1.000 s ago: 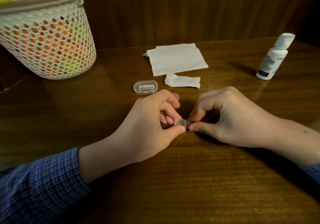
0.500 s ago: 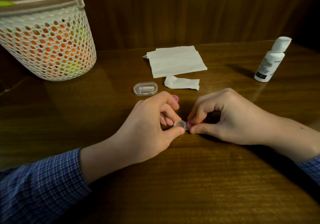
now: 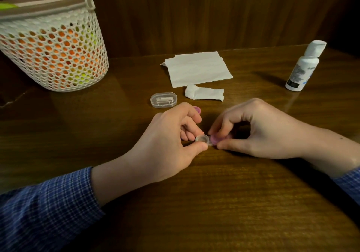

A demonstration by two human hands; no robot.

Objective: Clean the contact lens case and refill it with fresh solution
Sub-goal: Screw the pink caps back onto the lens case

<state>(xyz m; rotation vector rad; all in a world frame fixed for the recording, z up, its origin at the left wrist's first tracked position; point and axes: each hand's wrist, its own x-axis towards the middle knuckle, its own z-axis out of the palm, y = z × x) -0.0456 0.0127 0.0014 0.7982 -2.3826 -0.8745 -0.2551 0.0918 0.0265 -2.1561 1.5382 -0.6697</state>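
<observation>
Near the counter's (image 3: 214,203) middle, the left hand (image 3: 167,144) pinches the contact lens case (image 3: 203,139) by its open clear well, while the right hand (image 3: 259,133) is clamped on the purple cap (image 3: 215,139) of the other well. Steady the base and turn the cap gently. The solution bottle (image 3: 303,66) stands upright near the far right edge.

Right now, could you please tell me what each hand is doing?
Left hand: closed on the contact lens case at its open well.
Right hand: closed on the case's purple cap.
</observation>
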